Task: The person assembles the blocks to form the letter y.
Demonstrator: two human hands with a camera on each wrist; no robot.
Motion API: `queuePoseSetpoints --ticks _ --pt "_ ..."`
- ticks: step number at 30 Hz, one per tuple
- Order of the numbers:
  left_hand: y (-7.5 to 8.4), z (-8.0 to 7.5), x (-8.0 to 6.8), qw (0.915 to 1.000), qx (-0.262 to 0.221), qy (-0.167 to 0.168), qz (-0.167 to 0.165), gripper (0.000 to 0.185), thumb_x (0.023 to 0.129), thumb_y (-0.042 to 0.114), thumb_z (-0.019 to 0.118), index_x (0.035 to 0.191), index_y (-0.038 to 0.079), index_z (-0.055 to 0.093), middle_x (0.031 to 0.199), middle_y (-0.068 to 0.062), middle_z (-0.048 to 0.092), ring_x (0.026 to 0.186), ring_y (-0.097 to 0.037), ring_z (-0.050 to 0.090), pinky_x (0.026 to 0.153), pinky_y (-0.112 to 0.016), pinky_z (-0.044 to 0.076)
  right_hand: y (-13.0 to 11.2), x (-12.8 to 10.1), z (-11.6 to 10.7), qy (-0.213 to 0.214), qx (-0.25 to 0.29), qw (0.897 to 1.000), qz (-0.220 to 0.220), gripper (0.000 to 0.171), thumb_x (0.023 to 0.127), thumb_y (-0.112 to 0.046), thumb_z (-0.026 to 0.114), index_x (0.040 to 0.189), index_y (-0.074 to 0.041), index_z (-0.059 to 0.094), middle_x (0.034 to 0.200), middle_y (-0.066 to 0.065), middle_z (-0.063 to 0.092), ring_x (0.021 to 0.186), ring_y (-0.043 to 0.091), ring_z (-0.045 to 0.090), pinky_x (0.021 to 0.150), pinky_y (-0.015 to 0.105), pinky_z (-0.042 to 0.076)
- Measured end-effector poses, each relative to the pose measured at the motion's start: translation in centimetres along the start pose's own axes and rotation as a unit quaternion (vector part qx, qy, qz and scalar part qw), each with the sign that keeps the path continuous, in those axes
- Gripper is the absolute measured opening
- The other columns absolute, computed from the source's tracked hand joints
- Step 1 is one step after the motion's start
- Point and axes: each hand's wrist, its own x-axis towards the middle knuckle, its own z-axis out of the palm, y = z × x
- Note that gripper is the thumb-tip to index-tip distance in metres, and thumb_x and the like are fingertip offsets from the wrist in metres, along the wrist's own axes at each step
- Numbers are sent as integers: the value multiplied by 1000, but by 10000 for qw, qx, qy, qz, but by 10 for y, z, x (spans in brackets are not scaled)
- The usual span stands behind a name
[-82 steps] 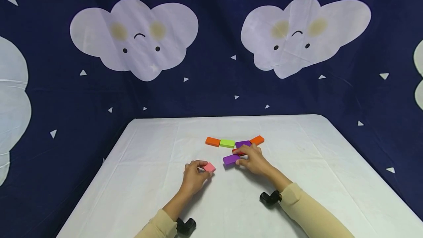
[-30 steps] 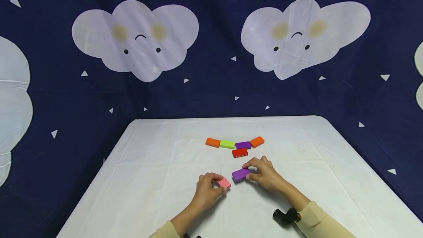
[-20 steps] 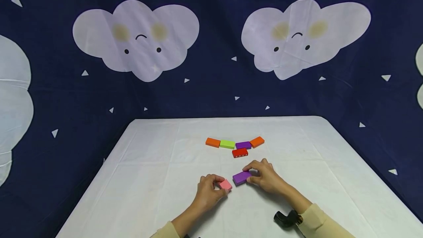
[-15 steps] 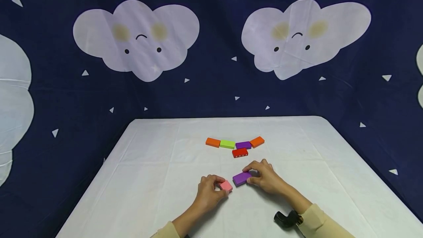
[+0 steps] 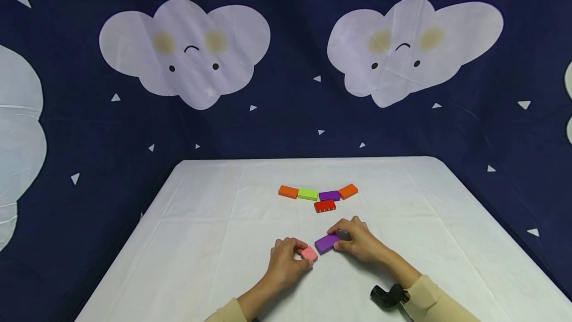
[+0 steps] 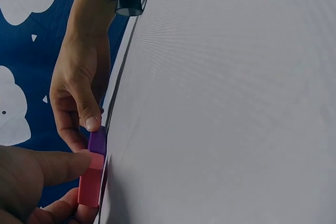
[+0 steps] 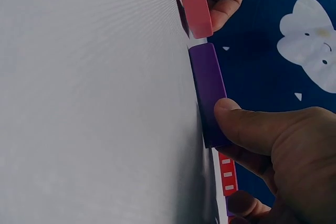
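Now both hands work low on the white counter [image 5: 223, 262], each with a block in its grip. The left hand [image 5: 283, 265] pinches a pink block [image 5: 309, 253] between thumb and fingertips; the right hand [image 5: 357, 243] has fingers curled over the far end of a purple block [image 5: 326, 243], thumb pressed on its near side. Both blocks lie flat on the counter, between the two grips, their facing ends touching or nearly so; the wrist views show a thin gap at most.

Beyond the right grip, well apart, lies a red block [image 5: 324, 205] just in front of a row of orange [image 5: 288, 192], green [image 5: 307, 194], purple and orange blocks.

As a judgement, the risk is misalignment: each grip sits at an outer end, so an uneven push could swing a block askew, or ride one end up over the other. A sliding wrist could also wrinkle the cloth and shift the blocks.
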Motion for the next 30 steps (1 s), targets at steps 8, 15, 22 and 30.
queuePoseSetpoints --ticks 8,15,22,30 --pt "1 3 1 9997 236 92 77 31 64 20 80 91 11 69 82 1 63 78 -9 41 71 -28 29 1 0 1 21 -33 9999 -111 29 79 -24 73 106 -31 66 107 -12 67 86 13 40 75 29 24" --pt "3 5 2 9992 358 118 115 31 64 21 80 90 11 68 81 2 61 79 -9 40 70 -27 28 0 1 0 -1 -15 9999 -114 31 79 -20 72 108 -31 67 108 -12 67 86 13 40 75 28 24" --pt "3 7 4 9991 376 141 135 31 64 23 80 90 12 67 80 1 60 78 -8 40 70 -27 27 0 3 1 37 -65 9996 -289 33 80 -17 71 110 -29 67 111 -8 67 88 11 40 76 29 24" --pt "4 10 5 9992 388 47 79 32 66 24 81 92 12 66 81 2 59 79 -8 39 70 -26 26 0 4 3 22 -136 9992 -378 35 80 -15 70 112 -28 67 112 -9 67 88 10 40 75 30 23"
